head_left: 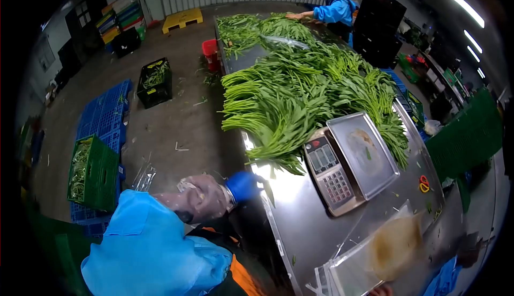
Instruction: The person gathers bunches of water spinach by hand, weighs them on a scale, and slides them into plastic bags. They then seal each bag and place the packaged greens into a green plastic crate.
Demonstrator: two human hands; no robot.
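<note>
"Fingers first: how wide are they?"

"On your left hand (243,186), in a blue glove, they smear into one blurred patch at the left edge of the table (300,232). I can't tell how far apart they are, or whether they hold anything; a leaf-like strip (269,191) shows just beside them."

"And the right?"

"Nearly lost. One small skin-toned patch, apparently your right hand (382,289), shows at the near edge of view, beside the clear plastic bags (348,269). The rest is cut off, so I can't tell how its fingers stand either."

"Where are the greens (305,92)?"

"Heaped over the middle and far end of the table, beyond your left hand, many stalks pointing left. The scale (332,183) stands at their near side, and scissors (424,183) lie farther right."

"What else is hard to read?"

"A brown smudge (396,245) by the bags is too blurred to name. At the far end, another person's hand (297,15) reaches the greens, its fingers too small to make out."
</note>
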